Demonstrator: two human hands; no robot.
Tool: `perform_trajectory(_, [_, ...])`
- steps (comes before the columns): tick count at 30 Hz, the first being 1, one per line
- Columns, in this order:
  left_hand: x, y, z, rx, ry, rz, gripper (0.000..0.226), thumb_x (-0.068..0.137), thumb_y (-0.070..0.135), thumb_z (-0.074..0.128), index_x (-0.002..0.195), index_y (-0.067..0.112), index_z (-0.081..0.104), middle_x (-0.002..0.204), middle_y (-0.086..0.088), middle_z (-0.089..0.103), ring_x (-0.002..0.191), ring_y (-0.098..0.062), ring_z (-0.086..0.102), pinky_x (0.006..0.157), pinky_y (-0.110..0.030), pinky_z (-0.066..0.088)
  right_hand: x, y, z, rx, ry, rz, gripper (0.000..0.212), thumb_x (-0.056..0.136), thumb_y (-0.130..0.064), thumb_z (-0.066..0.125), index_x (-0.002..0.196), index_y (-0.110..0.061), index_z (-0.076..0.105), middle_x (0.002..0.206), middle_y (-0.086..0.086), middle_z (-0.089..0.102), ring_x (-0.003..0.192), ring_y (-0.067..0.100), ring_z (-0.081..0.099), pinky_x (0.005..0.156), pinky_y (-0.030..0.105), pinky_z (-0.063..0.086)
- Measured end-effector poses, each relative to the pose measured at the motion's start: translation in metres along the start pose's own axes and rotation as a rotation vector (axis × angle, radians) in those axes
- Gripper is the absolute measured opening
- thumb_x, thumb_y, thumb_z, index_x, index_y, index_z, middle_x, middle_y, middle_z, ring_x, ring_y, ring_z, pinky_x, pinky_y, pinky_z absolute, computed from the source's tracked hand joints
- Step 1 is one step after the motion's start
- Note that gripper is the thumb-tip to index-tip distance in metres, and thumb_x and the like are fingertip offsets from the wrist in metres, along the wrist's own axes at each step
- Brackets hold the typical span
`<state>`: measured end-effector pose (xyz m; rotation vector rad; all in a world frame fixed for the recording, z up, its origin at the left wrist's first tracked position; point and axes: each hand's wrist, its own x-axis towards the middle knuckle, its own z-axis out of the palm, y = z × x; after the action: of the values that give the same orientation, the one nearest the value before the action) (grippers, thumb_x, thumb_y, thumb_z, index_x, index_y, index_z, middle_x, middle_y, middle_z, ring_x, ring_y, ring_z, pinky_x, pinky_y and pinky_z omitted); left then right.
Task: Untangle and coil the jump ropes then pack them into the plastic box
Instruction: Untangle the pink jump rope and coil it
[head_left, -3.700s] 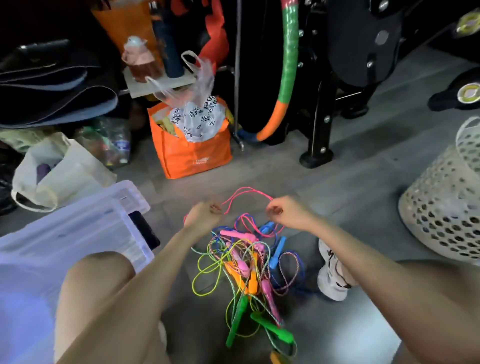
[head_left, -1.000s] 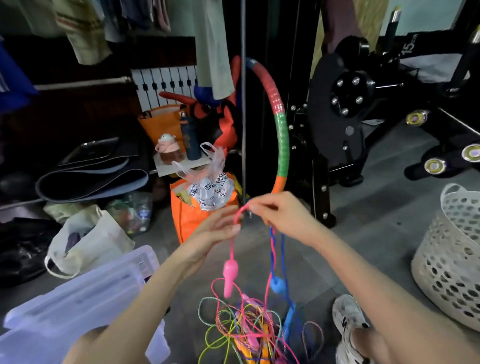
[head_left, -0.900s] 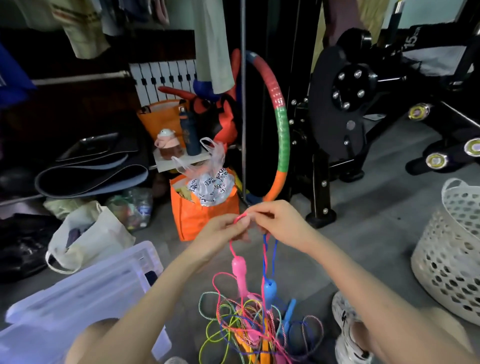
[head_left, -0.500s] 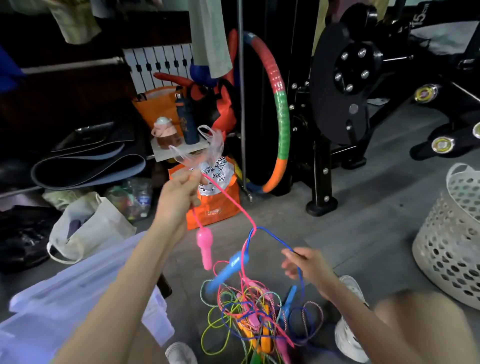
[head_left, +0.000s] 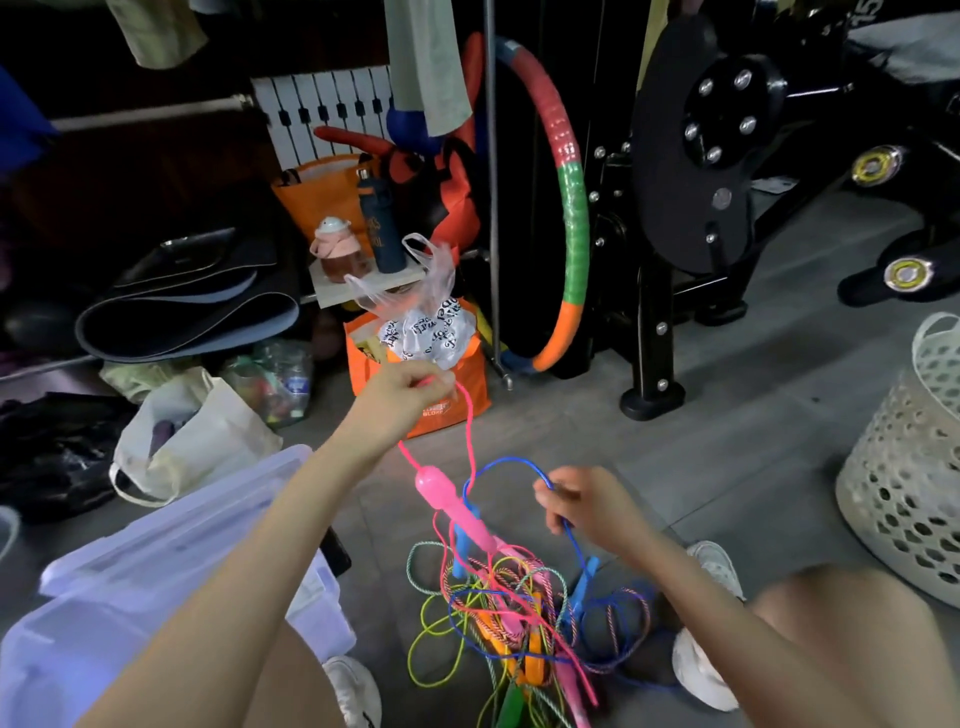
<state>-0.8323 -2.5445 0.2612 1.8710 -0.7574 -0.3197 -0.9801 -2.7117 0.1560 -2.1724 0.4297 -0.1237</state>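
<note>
Tangled, multicoloured jump ropes (head_left: 511, 621)

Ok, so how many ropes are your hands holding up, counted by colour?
Pink rope, pinched by the left hand: 1
Blue rope, gripped by the right hand: 1
Total: 2

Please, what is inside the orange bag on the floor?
The orange bag holds a white plastic bag with black print bulging from its top. Whatever lies deeper is hidden by it and the bag's walls.
</note>
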Motion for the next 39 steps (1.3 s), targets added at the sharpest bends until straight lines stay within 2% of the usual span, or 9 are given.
perform_trajectory(3, [-0.004, -0.014, 0.006, 0.227, -0.139, -0.025, 0.017, 0.083, 0.033, 0.060, 0.070, 0.023, 0.064, 0.081, -0.008, 0.067, 0.075, -0.015, 0.056, 0.076, -0.031, 0.043, 0.004, -0.030, -0.011, 0.005, 0.113, -0.171, 0.037, 0.093, -0.018, 0.053, 0.057, -0.024, 0.050, 0.047, -0.006, 0.050, 0.045, 0.004, 0.045, 0.055, 0.025, 0.037])
perform_trajectory(8, [-0.022, -0.006, 0.000, -0.042, -0.270, -0.013, 0.013, 0.083, 0.020, 0.059, 0.070, 0.021, 0.063, 0.069, 0.018, 0.065, 0.068, 0.005, 0.050, 0.064, -0.013, 0.038, 0.039, -0.015, -0.027, -0.094, 0.573, -0.067, 0.021, 0.092, -0.015, 0.051, 0.077, -0.008, 0.065, 0.063, 0.006, 0.060, 0.064, 0.026, 0.056, 0.062, 0.032, 0.039])
perform_trajectory(12, [-0.030, 0.012, -0.020, -0.217, -0.221, -0.002, 0.013, 0.075, 0.022, 0.055, 0.067, 0.020, 0.065, 0.073, 0.010, 0.067, 0.068, 0.000, 0.053, 0.065, -0.018, 0.039, 0.045, 0.041, -0.018, -0.597, 0.094, 0.312, 0.032, 0.092, -0.013, 0.048, 0.121, -0.010, 0.060, 0.125, 0.015, 0.059, 0.115, 0.031, 0.055, 0.094, 0.035, 0.043])
perform_trajectory(17, [-0.028, 0.026, -0.025, -0.257, -0.205, 0.018, 0.036, 0.087, 0.011, 0.057, 0.056, 0.026, 0.065, 0.071, 0.010, 0.064, 0.060, 0.001, 0.049, 0.063, -0.019, 0.036, 0.016, 0.004, 0.006, 0.430, -0.207, 0.061, 0.061, 0.070, -0.002, 0.061, 0.123, -0.029, 0.051, 0.122, 0.003, 0.060, 0.117, 0.015, 0.055, 0.091, 0.025, 0.047])
perform_trajectory(21, [-0.022, 0.034, -0.014, -0.324, -0.140, 0.042, 0.032, 0.092, 0.011, 0.051, 0.065, 0.019, 0.066, 0.058, 0.009, 0.051, 0.051, -0.003, 0.036, 0.061, -0.020, 0.033, -0.006, -0.043, 0.030, 0.526, -0.436, -0.077, 0.030, 0.077, -0.005, 0.061, 0.105, -0.016, 0.062, 0.092, -0.001, 0.067, 0.084, 0.003, 0.063, 0.076, 0.011, 0.046])
perform_trajectory(23, [-0.015, 0.039, -0.015, -0.436, -0.052, 0.038, 0.040, 0.094, 0.014, 0.048, 0.059, 0.021, 0.068, 0.060, 0.005, 0.041, 0.047, -0.003, 0.032, 0.058, -0.020, 0.035, -0.007, -0.039, 0.042, 0.335, -0.330, -0.056, 0.009, 0.090, -0.008, 0.055, 0.093, -0.010, 0.064, 0.074, 0.000, 0.064, 0.064, 0.003, 0.059, 0.063, 0.011, 0.043])
perform_trajectory(29, [-0.009, 0.018, -0.064, -0.491, 0.367, -0.079, 0.032, 0.099, 0.027, 0.044, 0.070, 0.016, 0.055, 0.043, 0.014, 0.030, 0.037, -0.002, 0.024, 0.041, -0.014, 0.028, -0.002, 0.032, 0.039, 0.143, 0.094, 0.212, 0.035, 0.095, -0.019, 0.051, 0.061, -0.021, 0.058, 0.049, -0.009, 0.058, 0.041, -0.005, 0.051, 0.057, 0.017, 0.042])
perform_trajectory(36, [-0.020, -0.061, -0.033, -0.226, 0.304, -0.319, 0.032, 0.098, 0.026, 0.047, 0.070, 0.014, 0.057, 0.035, 0.012, 0.027, 0.033, -0.002, 0.023, 0.044, -0.022, 0.021, 0.013, -0.134, -0.069, 0.416, 0.415, -0.393, 0.031, 0.098, -0.023, 0.045, 0.074, -0.020, 0.064, 0.040, -0.004, 0.042, 0.042, 0.034, 0.045, 0.046, 0.039, 0.041])
perform_trajectory(39, [-0.015, -0.066, -0.017, -0.314, 0.273, -0.327, 0.033, 0.098, 0.030, 0.047, 0.071, 0.014, 0.059, 0.039, 0.014, 0.024, 0.034, -0.003, 0.022, 0.039, -0.017, 0.026, 0.010, -0.203, -0.111, 0.364, 0.534, -0.660, 0.026, 0.097, -0.024, 0.045, 0.080, -0.020, 0.065, 0.043, -0.013, 0.046, 0.042, 0.007, 0.041, 0.045, 0.026, 0.031])
